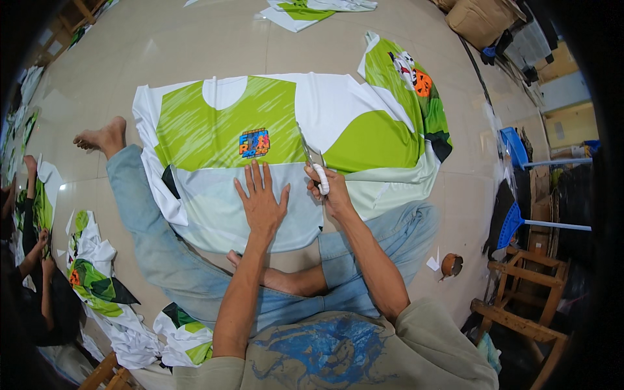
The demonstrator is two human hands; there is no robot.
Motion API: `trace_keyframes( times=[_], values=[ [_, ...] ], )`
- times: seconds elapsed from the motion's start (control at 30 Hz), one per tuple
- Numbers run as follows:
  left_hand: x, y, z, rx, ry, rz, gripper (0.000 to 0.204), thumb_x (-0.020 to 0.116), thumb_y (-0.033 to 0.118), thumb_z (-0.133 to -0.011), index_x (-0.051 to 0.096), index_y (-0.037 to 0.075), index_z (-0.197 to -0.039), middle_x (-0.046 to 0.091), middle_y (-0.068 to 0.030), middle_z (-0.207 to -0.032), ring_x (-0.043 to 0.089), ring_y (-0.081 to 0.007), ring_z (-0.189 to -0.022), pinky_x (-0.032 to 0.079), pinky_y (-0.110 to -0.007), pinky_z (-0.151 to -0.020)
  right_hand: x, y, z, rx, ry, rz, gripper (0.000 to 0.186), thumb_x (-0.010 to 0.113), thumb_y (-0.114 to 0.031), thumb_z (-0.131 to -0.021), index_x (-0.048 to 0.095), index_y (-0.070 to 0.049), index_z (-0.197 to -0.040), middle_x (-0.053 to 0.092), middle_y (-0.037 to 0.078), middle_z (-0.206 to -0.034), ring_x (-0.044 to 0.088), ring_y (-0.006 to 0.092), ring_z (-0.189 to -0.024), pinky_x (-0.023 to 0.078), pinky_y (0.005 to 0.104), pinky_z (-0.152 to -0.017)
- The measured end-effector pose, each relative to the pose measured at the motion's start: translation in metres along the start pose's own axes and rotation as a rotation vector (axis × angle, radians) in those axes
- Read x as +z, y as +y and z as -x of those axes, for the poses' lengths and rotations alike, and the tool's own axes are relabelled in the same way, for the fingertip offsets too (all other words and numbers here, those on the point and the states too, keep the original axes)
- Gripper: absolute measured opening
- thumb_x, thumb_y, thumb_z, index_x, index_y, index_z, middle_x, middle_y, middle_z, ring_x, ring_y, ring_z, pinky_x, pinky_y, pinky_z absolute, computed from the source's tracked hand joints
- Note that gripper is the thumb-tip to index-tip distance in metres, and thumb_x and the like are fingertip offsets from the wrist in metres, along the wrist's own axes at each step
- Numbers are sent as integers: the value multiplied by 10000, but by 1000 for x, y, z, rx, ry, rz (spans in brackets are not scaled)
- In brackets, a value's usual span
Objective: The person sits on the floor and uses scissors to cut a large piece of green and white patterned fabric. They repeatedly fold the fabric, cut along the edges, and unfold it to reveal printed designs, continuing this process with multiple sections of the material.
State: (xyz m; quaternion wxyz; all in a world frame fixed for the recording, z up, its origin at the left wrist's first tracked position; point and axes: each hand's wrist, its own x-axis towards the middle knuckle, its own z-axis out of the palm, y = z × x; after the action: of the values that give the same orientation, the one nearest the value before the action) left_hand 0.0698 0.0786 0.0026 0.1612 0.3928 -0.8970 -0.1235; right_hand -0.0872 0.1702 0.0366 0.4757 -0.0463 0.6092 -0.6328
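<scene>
The right hand is closed around the white-wrapped handle of a pair of metal scissors, whose blades point toward eleven o'clock and lie on a large printed sheet of white and lime-green fabric with a small orange-and-blue emblem at its middle. Just at nine o'clock of that hand, the left hand lies flat, fingers spread wide and palm down on the pale lower part of the same sheet, gripping nothing. The sheet is spread over the beige tiled floor and drapes over the person's faded blue jeans at its near edge; a bare foot shows at the sheet's nine o'clock. At seven o'clock of the hands lies a heap of cut green-and-white fabric pieces. At four o'clock a small brown round object sits on the floor, and further out a wooden stool frame.
</scene>
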Motion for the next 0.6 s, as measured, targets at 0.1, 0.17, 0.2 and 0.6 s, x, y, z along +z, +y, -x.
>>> trace_keyframes(
  times=[0.1,0.17,0.2,0.6],
  values=[
    [0,0,0,-1,3,9,748,546,464,-955,355,-4,-1507,244,-198,-1612,162,-362,-1508,52,-613,-1193,5,0,2,0,29,52,370,802,-269,-854,703,-11,-1101,609,12,-655,529,61,-509,386,196,-463],
    [1,0,0,3,13,9,750,560,469,-948,370,-4,-1498,253,-200,-1609,158,-362,-1510,55,-619,-1193,10,2,2,-29,45,33,378,805,-265,-849,703,-12,-1111,614,16,-656,528,60,-507,388,197,-463],
    [1,0,1,2,11,9,750,560,469,-948,370,-4,-1498,252,-200,-1609,158,-363,-1510,55,-619,-1193,12,3,2,-43,53,23,382,807,-263,-847,704,-12,-1116,617,18,-656,528,60,-505,389,197,-463],
    [0,-1,0,4,1,-11,754,536,464,-958,340,-7,-1513,238,-203,-1613,164,-365,-1507,58,-610,-1192,33,-3,-21,-34,74,-63,425,804,-247,-849,685,2,-1171,626,41,-653,531,67,-501,395,200,-467]
  ],
)
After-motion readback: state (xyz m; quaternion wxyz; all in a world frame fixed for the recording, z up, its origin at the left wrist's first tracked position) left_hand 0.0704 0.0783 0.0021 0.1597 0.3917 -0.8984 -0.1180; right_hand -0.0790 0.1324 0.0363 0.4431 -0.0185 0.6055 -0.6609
